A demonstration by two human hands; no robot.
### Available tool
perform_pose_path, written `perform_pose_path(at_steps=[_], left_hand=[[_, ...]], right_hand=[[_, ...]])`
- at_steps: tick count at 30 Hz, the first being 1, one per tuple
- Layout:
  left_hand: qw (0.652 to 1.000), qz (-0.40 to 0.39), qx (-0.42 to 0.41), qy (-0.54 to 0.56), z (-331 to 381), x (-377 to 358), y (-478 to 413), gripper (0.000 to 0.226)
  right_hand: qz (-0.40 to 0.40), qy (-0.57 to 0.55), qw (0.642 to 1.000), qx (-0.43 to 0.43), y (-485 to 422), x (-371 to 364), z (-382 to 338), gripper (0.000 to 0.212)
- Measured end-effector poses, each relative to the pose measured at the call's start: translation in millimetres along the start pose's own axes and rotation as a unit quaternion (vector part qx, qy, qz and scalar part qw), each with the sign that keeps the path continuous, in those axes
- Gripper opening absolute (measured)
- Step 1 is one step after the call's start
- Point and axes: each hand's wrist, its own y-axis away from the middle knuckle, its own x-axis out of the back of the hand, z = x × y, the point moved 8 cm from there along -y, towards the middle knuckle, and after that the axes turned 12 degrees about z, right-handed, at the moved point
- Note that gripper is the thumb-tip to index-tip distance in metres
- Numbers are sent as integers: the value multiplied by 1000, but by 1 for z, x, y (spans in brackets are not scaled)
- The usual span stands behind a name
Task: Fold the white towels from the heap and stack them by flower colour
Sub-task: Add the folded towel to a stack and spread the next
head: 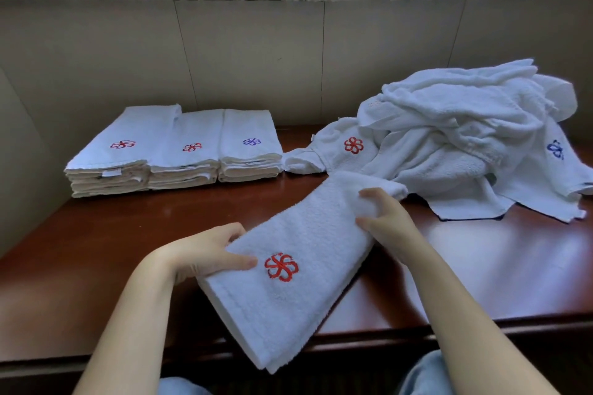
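Both hands grip a folded towel (pixel 298 253) with a red flower, the left hand (pixel 208 250) near its front end and the right hand (pixel 385 218) farther back, over the bench (pixel 481 266). Three stacks (pixel 173 151) sit at far left, the heap (pixel 465 138) at far right.

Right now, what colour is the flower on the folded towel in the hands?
Red, on the folded white towel; the head view shows it.

From my remote seat: a folded towel (pixel 298 253) of white looped terry cloth, nubbly and matt, bears a flower (pixel 281 267) stitched in red thread. The heap (pixel 465 138) and three stacks (pixel 173 151) show the same soft cloth. The tabletop (pixel 112 234) is reddish-brown wood, smooth and glossy with pale reflections. The wall (pixel 250 58) behind looks matt beige.
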Motion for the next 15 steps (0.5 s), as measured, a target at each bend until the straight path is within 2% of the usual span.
perform_pose_path(at_steps=[3,4,6,9,11,15], left_hand=[[998,19,-24,58,7,12,11,64],[996,22,-33,83,10,18,15,67],[991,34,-49,120,14,33,21,57],[982,97,-76,141,10,76,28,36],[969,148,-77,184,3,112,23,31],[923,258,-70,276,-16,187,-30,29]], right_hand=[[14,-80,994,77,4,-3,-27,47],[20,-104,989,100,4,-4,-39,48],[34,-134,981,137,-1,-9,-66,49],[37,-163,970,178,-23,-30,-120,51],[23,-180,960,211,-50,-57,-169,53],[32,-111,955,273,-136,-141,-280,50]])
